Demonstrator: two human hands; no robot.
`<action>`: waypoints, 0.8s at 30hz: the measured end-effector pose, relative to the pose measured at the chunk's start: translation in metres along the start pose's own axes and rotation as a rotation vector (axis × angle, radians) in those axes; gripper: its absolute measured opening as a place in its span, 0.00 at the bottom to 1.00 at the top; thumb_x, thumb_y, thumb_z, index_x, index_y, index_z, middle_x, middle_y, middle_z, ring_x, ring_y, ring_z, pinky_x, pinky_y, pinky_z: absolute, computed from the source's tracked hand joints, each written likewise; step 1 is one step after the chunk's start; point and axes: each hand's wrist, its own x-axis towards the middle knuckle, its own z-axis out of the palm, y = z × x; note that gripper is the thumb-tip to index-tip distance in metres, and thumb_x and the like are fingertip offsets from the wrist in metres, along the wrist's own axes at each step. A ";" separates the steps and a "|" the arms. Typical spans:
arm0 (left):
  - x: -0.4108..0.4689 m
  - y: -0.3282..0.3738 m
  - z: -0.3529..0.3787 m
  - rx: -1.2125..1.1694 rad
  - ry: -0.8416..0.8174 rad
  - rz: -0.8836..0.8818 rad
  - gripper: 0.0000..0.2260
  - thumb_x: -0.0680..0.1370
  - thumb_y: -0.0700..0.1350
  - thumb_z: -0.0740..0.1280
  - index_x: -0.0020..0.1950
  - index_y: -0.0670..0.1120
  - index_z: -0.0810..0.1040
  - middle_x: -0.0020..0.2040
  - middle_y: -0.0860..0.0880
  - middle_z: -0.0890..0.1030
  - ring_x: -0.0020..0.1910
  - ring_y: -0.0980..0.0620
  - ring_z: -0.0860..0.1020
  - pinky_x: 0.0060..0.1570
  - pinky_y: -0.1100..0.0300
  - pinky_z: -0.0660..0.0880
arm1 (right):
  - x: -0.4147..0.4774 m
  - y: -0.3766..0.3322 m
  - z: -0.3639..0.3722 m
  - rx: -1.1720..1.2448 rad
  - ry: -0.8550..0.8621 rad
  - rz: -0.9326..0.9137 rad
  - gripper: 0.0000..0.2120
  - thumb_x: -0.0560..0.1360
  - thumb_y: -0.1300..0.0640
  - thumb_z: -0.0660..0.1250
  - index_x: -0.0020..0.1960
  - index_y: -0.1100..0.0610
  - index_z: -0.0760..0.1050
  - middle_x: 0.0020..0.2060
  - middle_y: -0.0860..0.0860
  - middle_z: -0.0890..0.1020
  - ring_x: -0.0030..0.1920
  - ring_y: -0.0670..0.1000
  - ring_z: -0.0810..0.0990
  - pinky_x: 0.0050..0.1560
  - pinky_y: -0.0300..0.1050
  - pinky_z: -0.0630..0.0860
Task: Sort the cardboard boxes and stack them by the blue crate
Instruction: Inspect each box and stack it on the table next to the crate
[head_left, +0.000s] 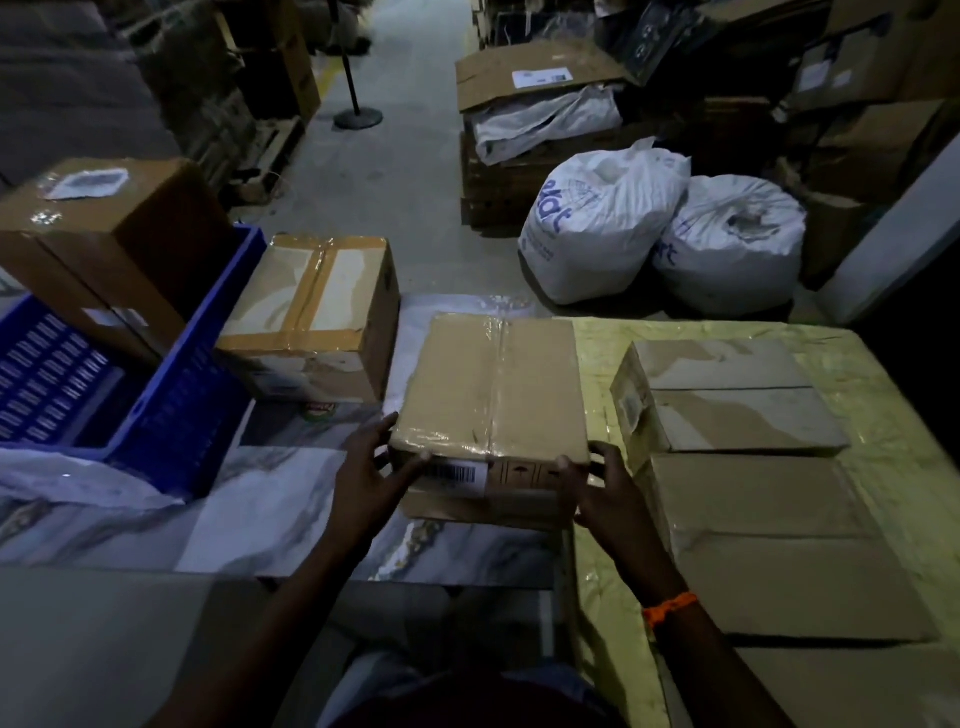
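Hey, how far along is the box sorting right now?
Partly done. One taped box already sits beside the blue crate. The left hand and right hand grip the near corners of the middle box, which lies on another box. Left to move: two boxes on the right, the small one and the large one.

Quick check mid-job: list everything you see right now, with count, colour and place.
held box: 1, brown, taped, centre, atop a flatter box.
blue crate: 1, blue, left.
box in crate: 1, brown, standing in the crate.
taped box: 1, tan, right beside the crate.
boxes on the yellow sheet: at least 2, brown, right.
sacks: 2, white, floor beyond.
post stand: 1, black, aisle.
hands: left hand and right hand, gripping the held box's near corners.
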 end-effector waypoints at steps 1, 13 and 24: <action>-0.001 -0.006 0.000 0.045 -0.025 0.023 0.29 0.72 0.48 0.79 0.72 0.47 0.75 0.61 0.51 0.81 0.56 0.60 0.81 0.53 0.65 0.80 | 0.000 0.005 0.004 -0.028 -0.026 -0.004 0.25 0.72 0.32 0.71 0.65 0.37 0.71 0.55 0.39 0.81 0.56 0.48 0.83 0.57 0.57 0.83; 0.105 -0.027 -0.014 0.919 -0.132 0.390 0.24 0.69 0.45 0.81 0.64 0.49 0.83 0.67 0.37 0.78 0.63 0.34 0.78 0.57 0.44 0.76 | 0.078 -0.014 0.052 -0.209 0.057 -0.147 0.30 0.76 0.56 0.76 0.76 0.53 0.71 0.60 0.50 0.83 0.54 0.49 0.82 0.48 0.25 0.73; 0.227 -0.022 -0.051 1.254 -0.259 0.507 0.28 0.73 0.57 0.76 0.70 0.55 0.70 0.77 0.38 0.68 0.77 0.33 0.63 0.71 0.30 0.57 | 0.201 -0.033 0.111 -1.030 -0.080 -0.479 0.45 0.77 0.45 0.72 0.84 0.45 0.47 0.84 0.54 0.50 0.82 0.64 0.50 0.75 0.71 0.58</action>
